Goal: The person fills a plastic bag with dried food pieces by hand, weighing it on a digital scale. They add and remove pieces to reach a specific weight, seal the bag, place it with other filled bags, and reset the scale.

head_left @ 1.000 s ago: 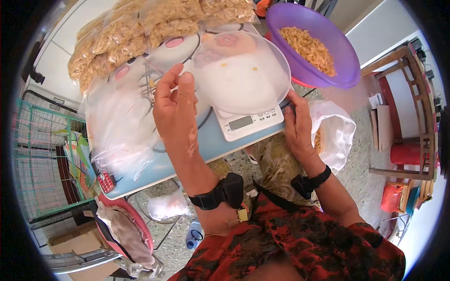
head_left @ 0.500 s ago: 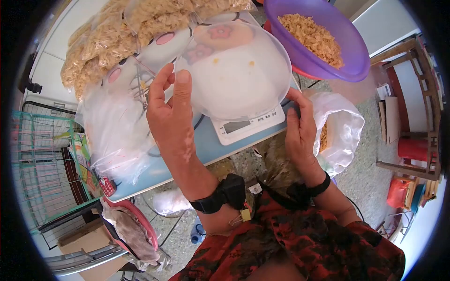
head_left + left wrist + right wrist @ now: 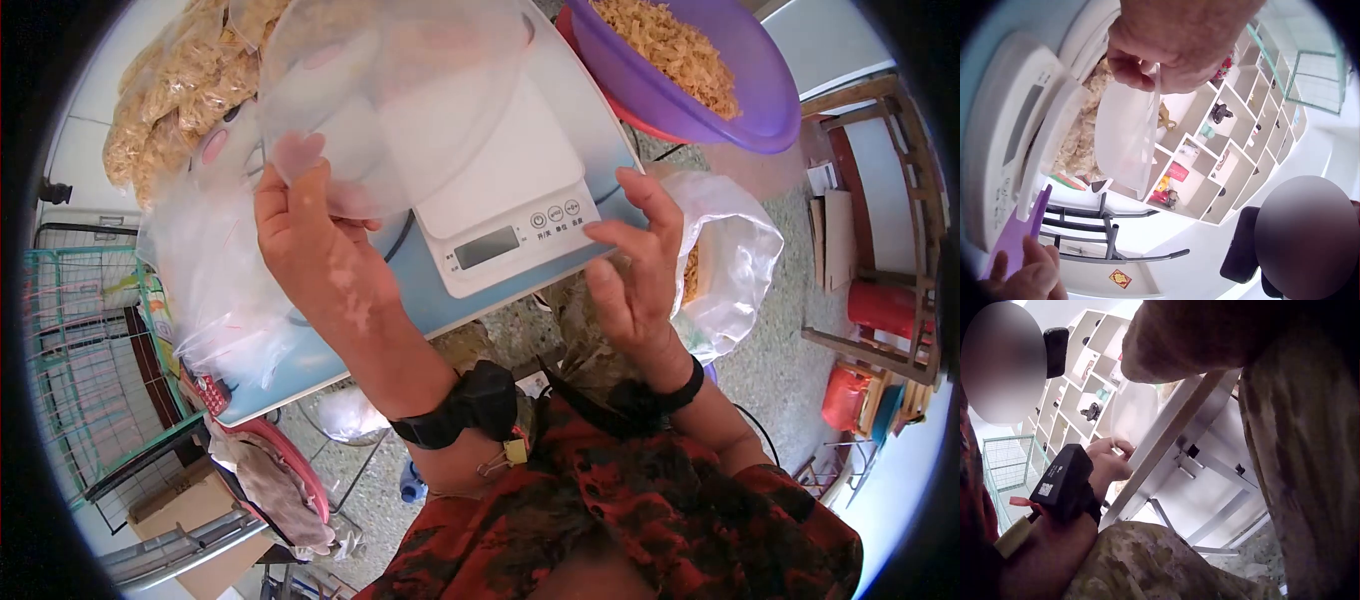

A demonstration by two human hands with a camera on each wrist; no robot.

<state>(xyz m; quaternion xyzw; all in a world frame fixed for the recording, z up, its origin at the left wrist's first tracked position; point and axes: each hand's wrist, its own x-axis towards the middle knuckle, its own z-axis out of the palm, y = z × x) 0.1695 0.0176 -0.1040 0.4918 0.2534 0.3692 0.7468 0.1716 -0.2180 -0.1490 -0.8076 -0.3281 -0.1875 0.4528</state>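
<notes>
My left hand (image 3: 320,240) pinches the rim of a translucent plastic weighing bowl (image 3: 340,110), which is raised and tilted above the left side of a white kitchen scale (image 3: 515,165). In the left wrist view the bowl (image 3: 1124,131) hangs from thumb and fingers, with nothing visible inside. The scale's bare platform shows, and its buttons and grey display face me. My right hand (image 3: 640,275) is by the scale's front right corner, fingers spread and loosely bent, holding nothing. In the right wrist view, an arm and cloth cover much of the scene.
Clear bags of yellowish dried flakes (image 3: 185,95) are piled at the table's back left. Thin plastic bags (image 3: 225,285) lie at the left. A purple basin (image 3: 770,95) of flakes stands at the back right, and a white sack (image 3: 745,290) stands beyond the right hand.
My left hand has taken hold of the bowl and lifted it off the scale toward the left, baring the platform. My right hand has let go of the bowl's right side and spread its fingers.
</notes>
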